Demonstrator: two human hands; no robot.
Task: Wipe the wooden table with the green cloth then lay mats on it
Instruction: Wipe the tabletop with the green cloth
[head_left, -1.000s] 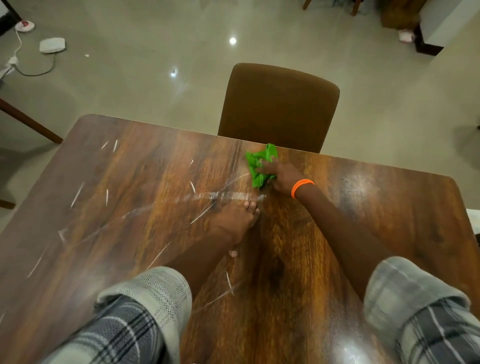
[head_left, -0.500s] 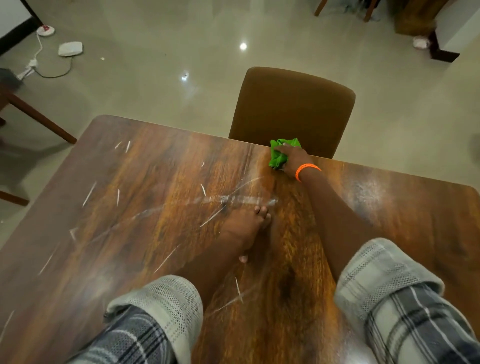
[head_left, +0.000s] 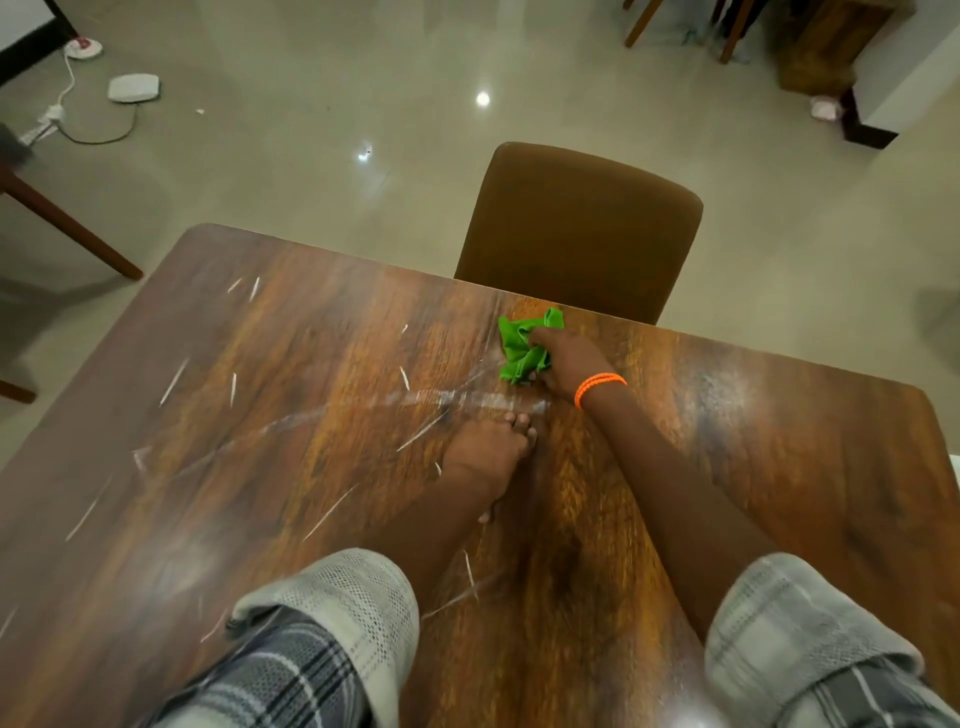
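Head view. The right hand (head_left: 563, 361), which wears an orange band at the wrist (head_left: 600, 387), grips a crumpled bright green cloth (head_left: 522, 348) and presses it onto the dark brown wooden table with streaked grain (head_left: 779, 467). The cloth lies near the far edge of the table, just in front of the brown padded chair back (head_left: 579, 228). The left hand (head_left: 488, 457) rests flat on the table surface near the centre, fingers straight and together, holding nothing; it appears to serve as a brace. Pale streaks and short light marks (head_left: 467, 400) cross the surface to the left of the cloth and between the two hands. No mats are visible in this view.

Judgement: the wiping step is in hand; mat laying has not begun.

Risks from here:
- The cloth is bunched, so little of it touches the wood. Streaks may remain between strokes.
- A stroke carried past the far edge could drop the cloth behind the chair.
- The flat left hand covers part of the surface. That area may go unwiped unless the hand is lifted.
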